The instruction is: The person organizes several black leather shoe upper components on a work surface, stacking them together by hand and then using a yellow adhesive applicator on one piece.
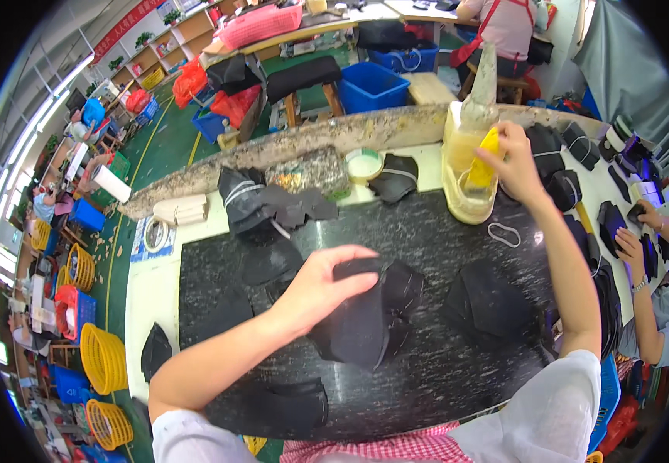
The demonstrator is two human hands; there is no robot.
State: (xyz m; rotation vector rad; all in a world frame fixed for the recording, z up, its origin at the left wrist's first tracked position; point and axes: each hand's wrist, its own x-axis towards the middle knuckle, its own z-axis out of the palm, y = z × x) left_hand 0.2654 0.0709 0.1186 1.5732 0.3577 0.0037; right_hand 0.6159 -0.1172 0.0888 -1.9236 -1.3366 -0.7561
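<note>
Yellow tool (481, 171) inside pale open container (459, 207), right fingers (510, 139) clamped on it, left fingers (350, 253) pinching black piece (358, 332)

Black speckled worktop (427, 390) with dark pieces (489, 305), probably fabric, and a pale loop (506, 227) on top.

A flat, matt black piece of sheet material (359, 332) is held by its upper edge, its broad face up and its lower end toward the person, with a folded black piece (405, 285) just beside it on the right. A bright yellow hand tool (484, 158), gripped near its top, tilts slightly, its lower end down in an elongated, cream-coloured container (467, 214) with a rounded near end.
</note>
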